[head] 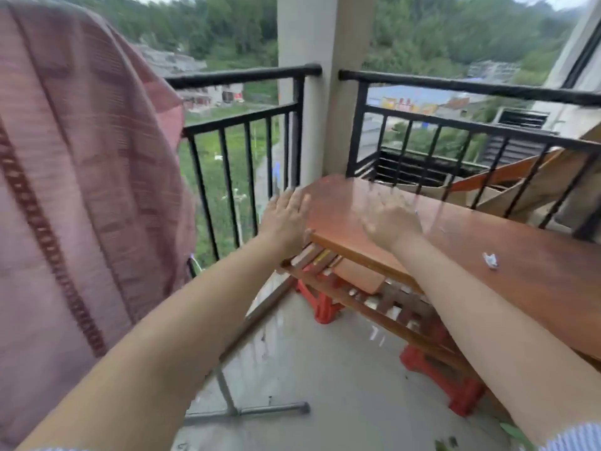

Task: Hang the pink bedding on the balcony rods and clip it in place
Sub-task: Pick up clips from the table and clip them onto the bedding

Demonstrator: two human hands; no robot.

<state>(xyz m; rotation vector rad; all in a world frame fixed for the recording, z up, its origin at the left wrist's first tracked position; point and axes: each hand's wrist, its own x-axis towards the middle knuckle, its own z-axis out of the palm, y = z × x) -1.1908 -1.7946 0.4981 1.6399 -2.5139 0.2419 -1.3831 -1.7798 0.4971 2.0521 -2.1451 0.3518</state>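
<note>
The pink bedding hangs in a broad drape on the left, its dark patterned border running down the cloth; the rod that carries it is hidden. My left hand reaches forward with straight fingers beside the end of a wooden table, holding nothing. My right hand is blurred over the tabletop, fingers spread and empty. No clip shows in either hand.
The reddish wooden table stands along the black balcony railing, with red plastic stools under it. A concrete pillar splits the railing. A metal rack foot lies on the grey floor. A small white scrap lies on the tabletop.
</note>
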